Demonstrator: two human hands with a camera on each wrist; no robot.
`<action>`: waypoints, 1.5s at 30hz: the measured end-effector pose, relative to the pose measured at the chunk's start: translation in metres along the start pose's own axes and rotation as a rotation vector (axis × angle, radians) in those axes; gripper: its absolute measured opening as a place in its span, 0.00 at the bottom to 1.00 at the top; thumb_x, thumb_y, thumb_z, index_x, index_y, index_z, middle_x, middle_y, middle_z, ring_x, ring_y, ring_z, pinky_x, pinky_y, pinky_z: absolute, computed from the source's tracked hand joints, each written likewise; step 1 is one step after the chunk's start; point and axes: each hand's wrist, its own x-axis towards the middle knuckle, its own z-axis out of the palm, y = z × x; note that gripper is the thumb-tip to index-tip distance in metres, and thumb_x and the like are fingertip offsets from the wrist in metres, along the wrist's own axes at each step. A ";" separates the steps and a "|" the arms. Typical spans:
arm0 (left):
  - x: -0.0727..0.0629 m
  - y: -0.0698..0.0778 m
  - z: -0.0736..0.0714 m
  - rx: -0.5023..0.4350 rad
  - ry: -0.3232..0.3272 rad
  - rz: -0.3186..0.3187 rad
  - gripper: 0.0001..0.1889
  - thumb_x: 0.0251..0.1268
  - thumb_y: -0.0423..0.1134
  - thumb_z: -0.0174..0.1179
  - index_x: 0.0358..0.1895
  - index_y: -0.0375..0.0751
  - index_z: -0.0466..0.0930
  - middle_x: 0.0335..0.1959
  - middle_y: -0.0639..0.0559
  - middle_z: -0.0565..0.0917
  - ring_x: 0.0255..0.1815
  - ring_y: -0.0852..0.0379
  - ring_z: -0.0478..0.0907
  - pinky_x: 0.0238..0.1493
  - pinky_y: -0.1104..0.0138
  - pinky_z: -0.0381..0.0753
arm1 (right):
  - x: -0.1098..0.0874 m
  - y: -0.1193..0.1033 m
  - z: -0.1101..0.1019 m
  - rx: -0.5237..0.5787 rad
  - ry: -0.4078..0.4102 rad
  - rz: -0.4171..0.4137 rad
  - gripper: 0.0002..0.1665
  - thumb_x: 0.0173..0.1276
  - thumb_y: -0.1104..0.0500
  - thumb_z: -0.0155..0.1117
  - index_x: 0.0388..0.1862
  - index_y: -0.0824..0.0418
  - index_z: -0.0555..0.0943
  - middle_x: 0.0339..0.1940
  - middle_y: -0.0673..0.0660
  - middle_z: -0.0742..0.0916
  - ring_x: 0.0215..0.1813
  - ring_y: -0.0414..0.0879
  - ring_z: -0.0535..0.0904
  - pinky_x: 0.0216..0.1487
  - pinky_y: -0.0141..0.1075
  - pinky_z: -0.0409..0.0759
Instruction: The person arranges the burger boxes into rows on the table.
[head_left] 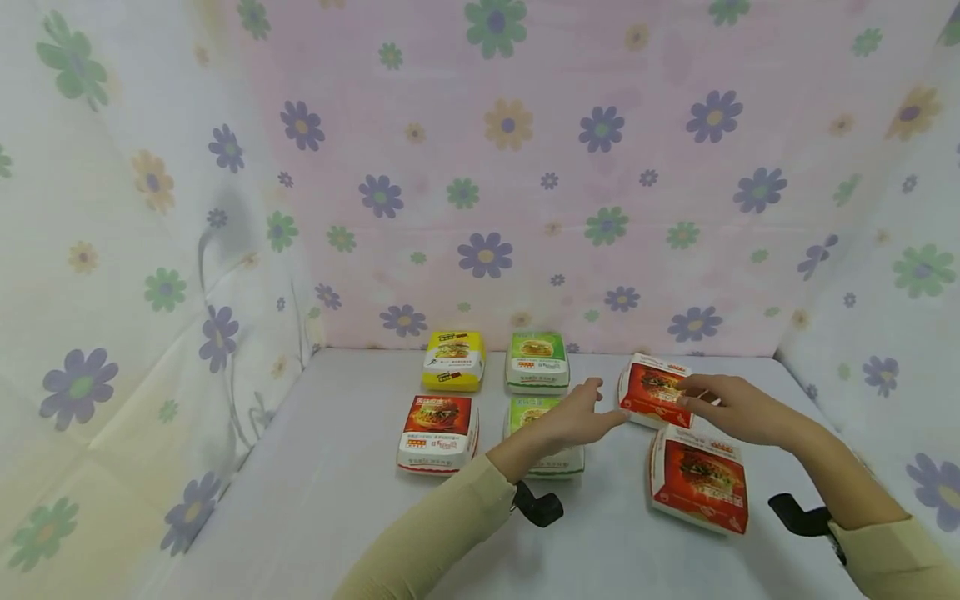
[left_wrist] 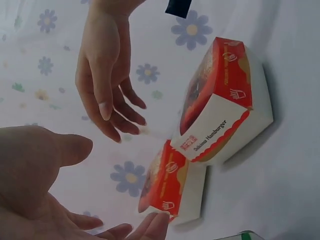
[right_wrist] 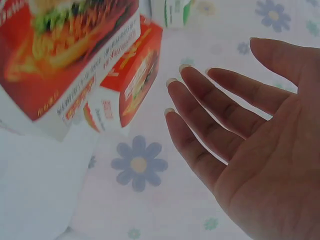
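In the head view my left hand (head_left: 579,417) hovers over the nearer green hamburger box (head_left: 555,465), partly hiding it. Its fingers reach toward the left side of the farther red hamburger box (head_left: 649,392). Opposite, my right hand (head_left: 733,408) is at that box's right side, fingers loosely bent and holding nothing. Closer to me lies another red hamburger box (head_left: 699,482), its corner against or close to the farther one. The left wrist view has both red boxes beside the spread left hand (left_wrist: 30,170). In the right wrist view, the right palm (right_wrist: 265,145) faces the boxes, apart from them.
To the left stand a yellow hamburger box (head_left: 453,362), a third red box (head_left: 437,435) and a farther green box (head_left: 537,363). All rest on a white tabletop (head_left: 315,500). Flowered cloth (head_left: 480,167) walls the back and both sides.
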 end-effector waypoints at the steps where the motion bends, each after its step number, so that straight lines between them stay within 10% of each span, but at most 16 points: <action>1: 0.002 0.000 0.001 -0.014 -0.003 -0.016 0.40 0.74 0.56 0.60 0.80 0.43 0.56 0.72 0.46 0.72 0.70 0.47 0.71 0.65 0.50 0.77 | 0.002 0.003 -0.002 -0.003 0.004 0.007 0.21 0.79 0.56 0.59 0.61 0.71 0.79 0.49 0.58 0.87 0.50 0.54 0.83 0.47 0.49 0.84; 8: 0.016 0.004 0.007 -0.249 -0.043 -0.125 0.43 0.75 0.56 0.60 0.82 0.43 0.49 0.78 0.42 0.64 0.54 0.46 0.84 0.72 0.45 0.68 | 0.013 0.029 -0.014 -0.007 -0.015 0.077 0.23 0.79 0.56 0.58 0.63 0.73 0.76 0.49 0.63 0.85 0.50 0.59 0.82 0.47 0.53 0.84; 14: 0.028 0.007 0.016 -0.336 -0.039 -0.172 0.44 0.76 0.54 0.59 0.83 0.40 0.47 0.81 0.41 0.57 0.60 0.44 0.81 0.71 0.48 0.70 | 0.023 0.052 -0.017 0.007 -0.033 0.152 0.29 0.80 0.54 0.57 0.67 0.76 0.70 0.52 0.69 0.83 0.52 0.64 0.81 0.47 0.54 0.85; 27: 0.082 0.003 0.062 -0.319 0.278 -0.350 0.36 0.73 0.49 0.63 0.75 0.34 0.61 0.69 0.36 0.69 0.48 0.44 0.79 0.52 0.53 0.84 | 0.047 0.090 -0.004 0.068 -0.095 0.264 0.40 0.82 0.48 0.52 0.76 0.77 0.58 0.69 0.82 0.69 0.68 0.80 0.64 0.58 0.69 0.75; 35: 0.085 0.004 0.071 -0.381 0.352 -0.342 0.27 0.74 0.44 0.62 0.67 0.32 0.68 0.55 0.37 0.74 0.32 0.45 0.78 0.39 0.51 0.86 | 0.057 0.098 0.000 0.178 -0.184 0.305 0.41 0.83 0.47 0.51 0.76 0.77 0.55 0.70 0.83 0.65 0.66 0.79 0.69 0.57 0.63 0.80; 45: 0.090 -0.001 0.076 -0.495 0.279 -0.344 0.19 0.78 0.44 0.58 0.62 0.37 0.72 0.41 0.44 0.75 0.34 0.49 0.74 0.42 0.51 0.86 | 0.060 0.105 0.005 0.272 -0.226 0.319 0.37 0.83 0.51 0.50 0.73 0.79 0.57 0.65 0.83 0.70 0.63 0.79 0.72 0.56 0.63 0.80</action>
